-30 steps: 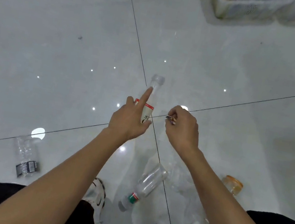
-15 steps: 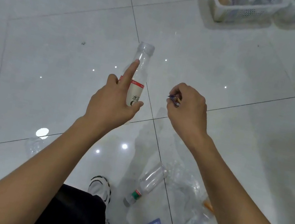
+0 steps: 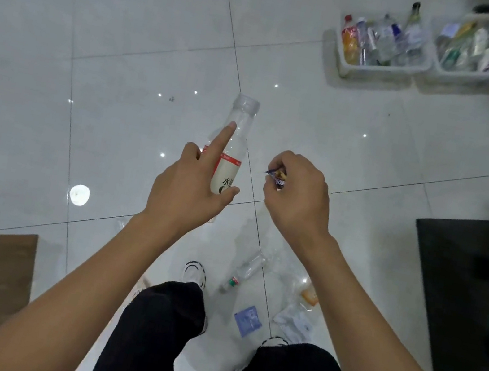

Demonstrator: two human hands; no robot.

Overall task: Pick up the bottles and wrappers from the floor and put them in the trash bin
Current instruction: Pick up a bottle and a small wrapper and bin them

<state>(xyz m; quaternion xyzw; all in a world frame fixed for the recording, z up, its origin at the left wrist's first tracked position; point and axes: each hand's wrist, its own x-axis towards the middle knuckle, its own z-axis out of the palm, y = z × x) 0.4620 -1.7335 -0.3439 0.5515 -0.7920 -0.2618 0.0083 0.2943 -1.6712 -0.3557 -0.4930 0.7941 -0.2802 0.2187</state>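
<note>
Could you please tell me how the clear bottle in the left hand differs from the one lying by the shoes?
The clear plastic bottle with the white, red-edged label is gripped in the left hand; the clear plastic bottle with the green-and-red neck band lies on its side on the tiles. The first carries a broad label; the second shows only its neck band. Both are clear plastic.

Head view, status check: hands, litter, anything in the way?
Left hand grips bottle. Right hand pinches wrapper. Second bottle, blue wrapper on floor. Way toward baskets looks open.
</note>
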